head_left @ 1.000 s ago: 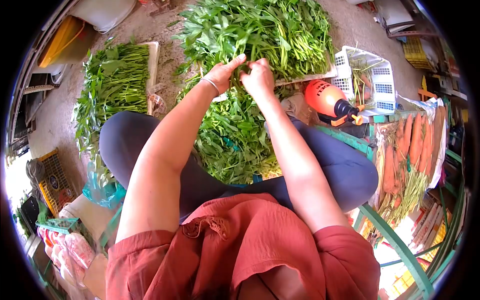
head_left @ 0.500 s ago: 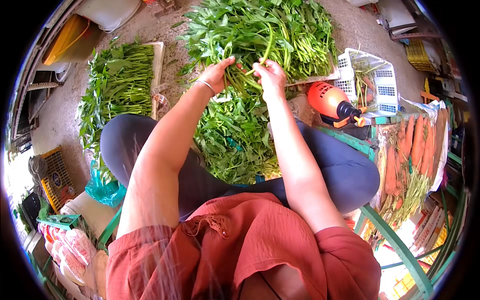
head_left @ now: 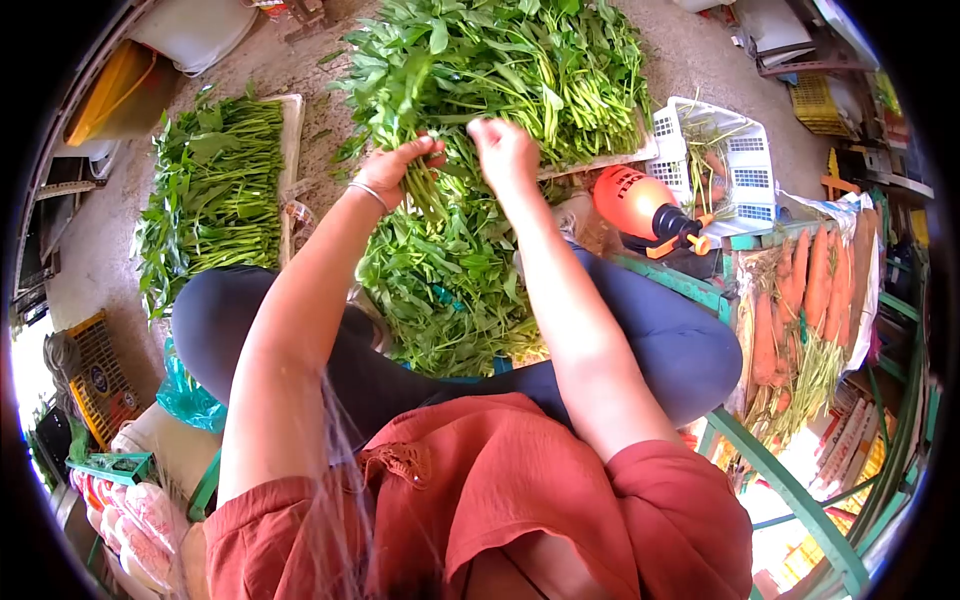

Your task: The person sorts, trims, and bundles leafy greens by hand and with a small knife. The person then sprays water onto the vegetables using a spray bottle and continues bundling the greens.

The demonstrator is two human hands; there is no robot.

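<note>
My left hand (head_left: 395, 170) is closed around a small bunch of water spinach (head_left: 425, 190), its leaves pointing away and its stem ends toward me. To its right, my right hand (head_left: 505, 150) is raised with its fingers curled in a pinch; whether a stem is between them is hidden. Just beyond both hands lies a large heap of water spinach (head_left: 570, 85) on a white tray, stems toward the right. Below the hands, between my knees, is another leafy pile (head_left: 440, 290).
On the left, more greens (head_left: 215, 190) lie on a white foam tray (head_left: 292, 140). To the right stand an orange spray bottle (head_left: 632, 200), a white plastic basket (head_left: 748, 180) with plant scraps and a stand with carrots (head_left: 825, 285). A teal plastic bag (head_left: 188, 395) hangs beside my left knee.
A long stem that my right hand held up is no longer visible there. My right hand has moved slightly away from the left, which still grips its bunch. The whole view has shifted a little.
</note>
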